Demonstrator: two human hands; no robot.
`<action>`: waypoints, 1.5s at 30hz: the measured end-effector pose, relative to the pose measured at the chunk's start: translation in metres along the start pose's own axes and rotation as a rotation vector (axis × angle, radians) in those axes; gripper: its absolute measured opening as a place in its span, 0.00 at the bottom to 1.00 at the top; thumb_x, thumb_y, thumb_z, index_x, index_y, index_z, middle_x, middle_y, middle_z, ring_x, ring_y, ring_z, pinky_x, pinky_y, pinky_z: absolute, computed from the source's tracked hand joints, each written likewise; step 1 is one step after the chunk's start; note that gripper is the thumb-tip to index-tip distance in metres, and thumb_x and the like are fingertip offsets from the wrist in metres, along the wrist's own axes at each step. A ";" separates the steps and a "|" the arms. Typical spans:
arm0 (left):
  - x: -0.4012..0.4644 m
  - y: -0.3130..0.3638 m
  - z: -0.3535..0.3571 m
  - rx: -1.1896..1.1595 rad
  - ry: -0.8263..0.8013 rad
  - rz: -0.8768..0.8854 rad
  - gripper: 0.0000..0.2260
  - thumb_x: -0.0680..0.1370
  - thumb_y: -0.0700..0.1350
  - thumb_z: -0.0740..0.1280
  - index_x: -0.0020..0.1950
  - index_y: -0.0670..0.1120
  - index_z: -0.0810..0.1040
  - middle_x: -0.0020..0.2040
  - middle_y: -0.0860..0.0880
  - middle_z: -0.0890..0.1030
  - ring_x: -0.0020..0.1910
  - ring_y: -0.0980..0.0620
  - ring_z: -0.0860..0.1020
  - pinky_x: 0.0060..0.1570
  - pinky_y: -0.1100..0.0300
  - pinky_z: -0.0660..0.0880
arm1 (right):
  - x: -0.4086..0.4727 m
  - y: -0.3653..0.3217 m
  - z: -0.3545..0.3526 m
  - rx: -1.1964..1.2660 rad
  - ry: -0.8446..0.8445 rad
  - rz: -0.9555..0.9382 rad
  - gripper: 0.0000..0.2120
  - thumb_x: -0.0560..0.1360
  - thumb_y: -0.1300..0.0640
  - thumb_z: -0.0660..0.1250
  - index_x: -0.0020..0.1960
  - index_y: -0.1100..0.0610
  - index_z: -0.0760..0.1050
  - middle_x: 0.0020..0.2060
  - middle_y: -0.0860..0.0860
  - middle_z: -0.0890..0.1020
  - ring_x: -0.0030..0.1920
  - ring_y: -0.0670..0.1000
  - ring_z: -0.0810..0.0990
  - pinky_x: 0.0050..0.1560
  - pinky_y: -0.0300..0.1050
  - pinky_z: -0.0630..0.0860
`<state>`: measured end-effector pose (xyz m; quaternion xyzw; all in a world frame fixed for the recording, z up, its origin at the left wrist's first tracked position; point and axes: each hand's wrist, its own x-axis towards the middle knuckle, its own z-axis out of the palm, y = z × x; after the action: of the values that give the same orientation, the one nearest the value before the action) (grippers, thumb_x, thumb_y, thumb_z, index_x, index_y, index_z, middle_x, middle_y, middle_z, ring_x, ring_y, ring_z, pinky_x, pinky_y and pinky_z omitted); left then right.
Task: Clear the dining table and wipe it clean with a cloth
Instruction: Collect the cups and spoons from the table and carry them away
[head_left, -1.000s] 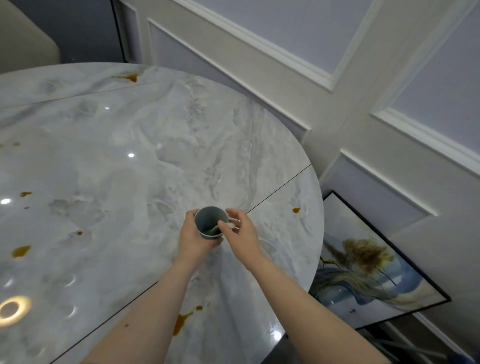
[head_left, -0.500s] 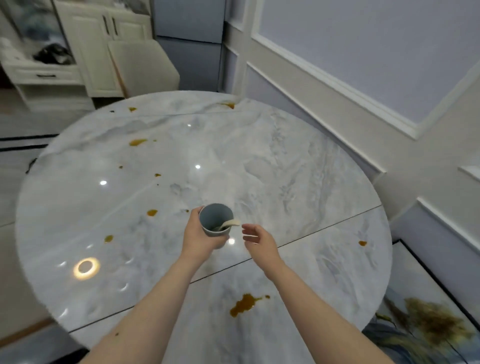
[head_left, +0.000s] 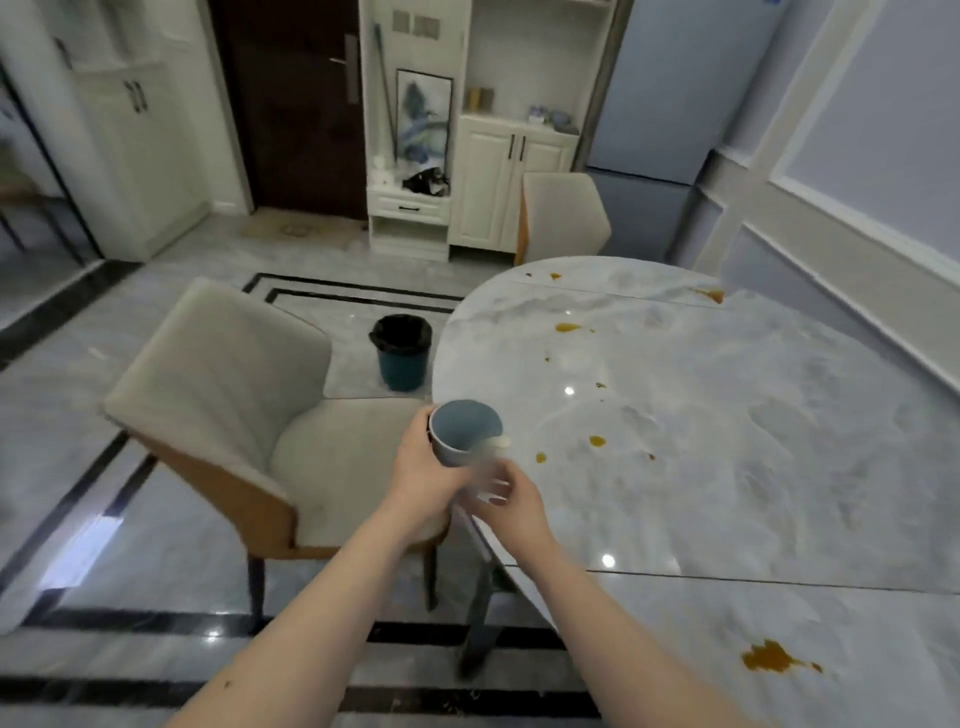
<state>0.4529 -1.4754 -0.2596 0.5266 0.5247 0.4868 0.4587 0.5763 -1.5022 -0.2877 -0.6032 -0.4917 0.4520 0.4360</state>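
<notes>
My left hand (head_left: 423, 475) grips a grey-blue cup (head_left: 464, 434) by its side, lifted at the left edge of the round marble dining table (head_left: 753, 441). A pale spoon (head_left: 497, 442) leans inside the cup against its right rim. My right hand (head_left: 511, 501) is just below the cup, blurred, with its fingers curled under the cup's base; whether it touches the cup is unclear. Orange-brown sauce stains (head_left: 776, 660) dot the tabletop. No cloth is visible.
A beige padded chair (head_left: 249, 415) stands left of the table, directly below my hands. A dark teal bin with a black liner (head_left: 401, 351) sits on the floor beyond it. A second chair (head_left: 563, 218) is at the table's far side. White cabinets line the back wall.
My view has swung left, from the table top to the room. The cup moved with my left hand to the table's left edge. My right hand let go of the spoon and dropped beneath the cup.
</notes>
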 end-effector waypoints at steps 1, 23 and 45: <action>0.003 0.001 -0.026 0.008 0.037 0.011 0.33 0.58 0.37 0.81 0.58 0.49 0.70 0.54 0.50 0.79 0.54 0.50 0.78 0.51 0.57 0.75 | 0.002 -0.010 0.026 0.025 -0.025 -0.006 0.18 0.68 0.69 0.74 0.55 0.61 0.74 0.44 0.49 0.79 0.43 0.48 0.78 0.39 0.33 0.77; 0.181 0.015 -0.453 0.083 0.576 0.016 0.31 0.61 0.41 0.80 0.58 0.49 0.69 0.53 0.51 0.77 0.51 0.55 0.76 0.44 0.64 0.75 | 0.182 -0.180 0.471 0.097 -0.494 -0.170 0.20 0.67 0.67 0.75 0.57 0.62 0.75 0.47 0.56 0.81 0.39 0.49 0.81 0.39 0.35 0.79; 0.463 -0.036 -0.769 0.120 0.374 0.037 0.32 0.61 0.41 0.80 0.60 0.51 0.68 0.52 0.53 0.76 0.52 0.55 0.75 0.39 0.69 0.71 | 0.399 -0.267 0.804 0.153 -0.313 -0.073 0.19 0.65 0.66 0.77 0.54 0.58 0.76 0.48 0.51 0.80 0.41 0.49 0.83 0.38 0.34 0.78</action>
<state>-0.3268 -1.0327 -0.2001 0.4629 0.6193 0.5523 0.3117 -0.2166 -1.0062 -0.2446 -0.4725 -0.5393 0.5604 0.4147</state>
